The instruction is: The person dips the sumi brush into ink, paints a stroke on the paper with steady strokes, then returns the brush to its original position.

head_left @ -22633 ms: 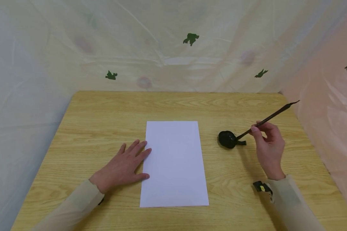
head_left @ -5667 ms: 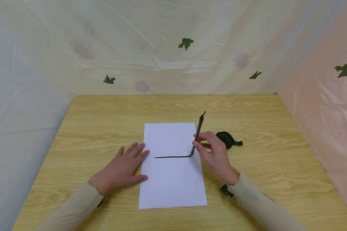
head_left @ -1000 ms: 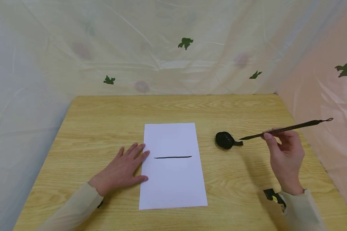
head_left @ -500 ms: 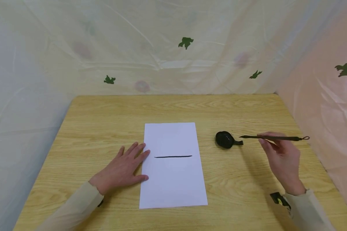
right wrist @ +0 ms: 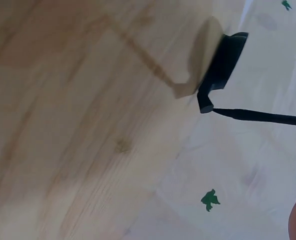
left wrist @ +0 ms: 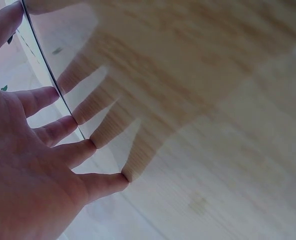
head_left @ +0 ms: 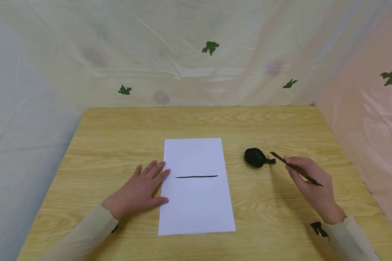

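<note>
My left hand (head_left: 135, 192) lies with spread fingers at the left edge of a white sheet of paper (head_left: 196, 210), fingertips on it. A thin black horizontal stroke (head_left: 196, 177) crosses the sheet's middle. To the right, my right hand (head_left: 317, 192) pinches a dark writing brush (head_left: 297, 169) between thumb and fingers. Its pointed tip is up and left, just right of a small black ink dish (head_left: 254, 158), over its short handle. In the right wrist view the brush (right wrist: 263, 116) tip overlaps the end of the handle of the ink dish (right wrist: 225, 62).
A wood-grain table (head_left: 124, 127) carries everything. Pale sheeting (head_left: 170, 54) with green leaf-like patches hangs behind it and along both sides. Dark straps show at both wrists, beneath the sleeves (head_left: 349, 235).
Since the first frame, a black stroke has appeared on the paper. In the last second the brush has turned in my right hand, its looped end swinging down toward me. My left hand stays put.
</note>
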Tool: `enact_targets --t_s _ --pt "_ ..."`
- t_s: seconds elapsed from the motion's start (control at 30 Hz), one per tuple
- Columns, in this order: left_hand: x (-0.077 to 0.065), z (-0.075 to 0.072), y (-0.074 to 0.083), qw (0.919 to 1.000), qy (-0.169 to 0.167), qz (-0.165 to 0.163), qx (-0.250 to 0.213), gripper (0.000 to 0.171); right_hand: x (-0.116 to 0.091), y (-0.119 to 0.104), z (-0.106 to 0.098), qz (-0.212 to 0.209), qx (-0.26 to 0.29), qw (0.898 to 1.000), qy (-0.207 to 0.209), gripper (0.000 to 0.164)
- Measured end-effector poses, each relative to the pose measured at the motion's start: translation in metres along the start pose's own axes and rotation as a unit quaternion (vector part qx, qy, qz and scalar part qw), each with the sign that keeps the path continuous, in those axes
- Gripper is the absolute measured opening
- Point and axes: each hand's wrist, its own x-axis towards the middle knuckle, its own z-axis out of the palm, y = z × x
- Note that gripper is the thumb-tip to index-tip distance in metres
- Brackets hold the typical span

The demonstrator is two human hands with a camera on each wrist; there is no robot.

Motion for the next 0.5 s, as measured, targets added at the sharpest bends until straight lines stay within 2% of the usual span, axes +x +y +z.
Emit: enact_targets --t_s 0.1,0.2,0.37,0.43,0.47,0.5 --pt "0.000 0.000 0.000 1.0000 -0.002 -0.002 -0.001 0.088 -0.004 0.002 -0.002 -0.050 -0.086 0.994 -0.047 0.039" --pt "0.001 0.000 0.001 1.0000 -0.005 -0.003 -0.001 0.088 -0.009 0.004 -0.002 -0.103 -0.181 0.974 -0.088 0.048" --pt "0.000 0.000 0.001 1.0000 -0.004 -0.002 -0.002 0.088 -0.015 0.006 -0.001 -0.144 -0.207 0.959 -0.132 0.048" --pt "0.000 0.000 0.001 1.0000 -0.001 -0.001 -0.002 0.088 -0.018 0.003 -0.002 -0.136 -0.206 0.955 -0.165 0.048" --pt "0.000 0.000 0.001 1.0000 0.000 0.000 -0.001 0.088 -0.019 0.000 -0.004 -0.085 -0.190 0.958 -0.196 0.046" --pt "0.000 0.001 0.001 1.0000 0.002 0.001 0.000 0.088 -0.019 -0.004 -0.005 -0.016 -0.170 0.957 -0.233 0.045"
